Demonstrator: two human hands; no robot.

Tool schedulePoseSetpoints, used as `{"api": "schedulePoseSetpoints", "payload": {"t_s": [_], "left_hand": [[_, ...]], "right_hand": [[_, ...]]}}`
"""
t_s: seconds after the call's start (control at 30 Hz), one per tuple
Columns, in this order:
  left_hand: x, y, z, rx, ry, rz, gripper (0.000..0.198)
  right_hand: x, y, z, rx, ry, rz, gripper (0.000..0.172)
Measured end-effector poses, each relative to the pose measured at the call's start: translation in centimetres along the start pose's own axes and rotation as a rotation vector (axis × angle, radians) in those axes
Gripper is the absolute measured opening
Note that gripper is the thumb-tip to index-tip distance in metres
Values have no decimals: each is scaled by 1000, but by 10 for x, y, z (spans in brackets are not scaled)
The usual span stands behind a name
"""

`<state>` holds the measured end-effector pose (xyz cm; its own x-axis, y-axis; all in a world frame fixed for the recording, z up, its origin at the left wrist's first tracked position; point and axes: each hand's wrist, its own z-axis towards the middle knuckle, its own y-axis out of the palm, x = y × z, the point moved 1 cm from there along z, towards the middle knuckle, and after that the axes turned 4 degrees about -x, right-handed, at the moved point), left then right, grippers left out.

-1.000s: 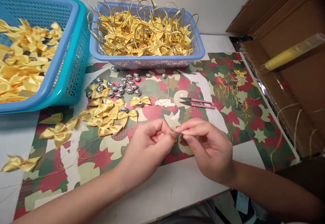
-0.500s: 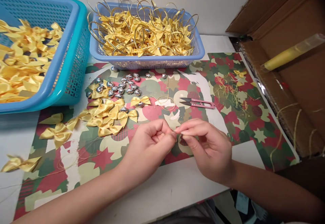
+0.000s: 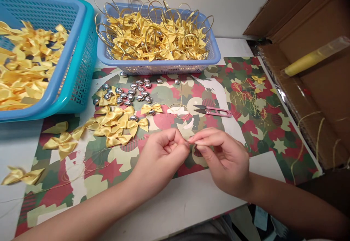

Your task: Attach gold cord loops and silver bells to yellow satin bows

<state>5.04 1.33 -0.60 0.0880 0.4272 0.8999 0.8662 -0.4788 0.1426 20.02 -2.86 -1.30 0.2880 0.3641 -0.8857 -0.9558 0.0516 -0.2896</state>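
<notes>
My left hand (image 3: 160, 157) and my right hand (image 3: 224, 159) meet fingertip to fingertip low over the patterned paper (image 3: 164, 131), each closed in a pinch. A thin gold thread (image 3: 82, 166) runs off to the left from the pinch; what else the fingers hold is too small to make out. Just beyond the hands lie loose yellow ribbon bows (image 3: 117, 122), silver heart beads (image 3: 131, 93) and pink thread snips (image 3: 214, 111).
A small blue basket (image 3: 158, 64) of finished bows with gold loops stands at the back. A larger turquoise basket (image 3: 71, 69) of yellow bows is at the left. An open cardboard box (image 3: 314, 73) with a yellow roll borders the right side.
</notes>
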Motion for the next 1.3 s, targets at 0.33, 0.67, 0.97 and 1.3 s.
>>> {"api": "schedulePoseSetpoints", "payload": {"t_s": [0.33, 0.67, 0.97, 1.3], "left_hand": [[-3, -1, -1, -5, -17, 1, 22], [-2, 0, 0, -1, -36, -8, 21], [-5, -7, 6, -78, -17, -160, 20], [-17, -15, 8, -113, 19, -312, 30]], "right_hand": [[-2, 0, 1, 10, -2, -17, 16], [-1, 1, 1, 5, 4, -11, 16], [4, -2, 2, 29, 166, 150, 12], [16, -16, 19, -97, 281, -121, 10]]}}
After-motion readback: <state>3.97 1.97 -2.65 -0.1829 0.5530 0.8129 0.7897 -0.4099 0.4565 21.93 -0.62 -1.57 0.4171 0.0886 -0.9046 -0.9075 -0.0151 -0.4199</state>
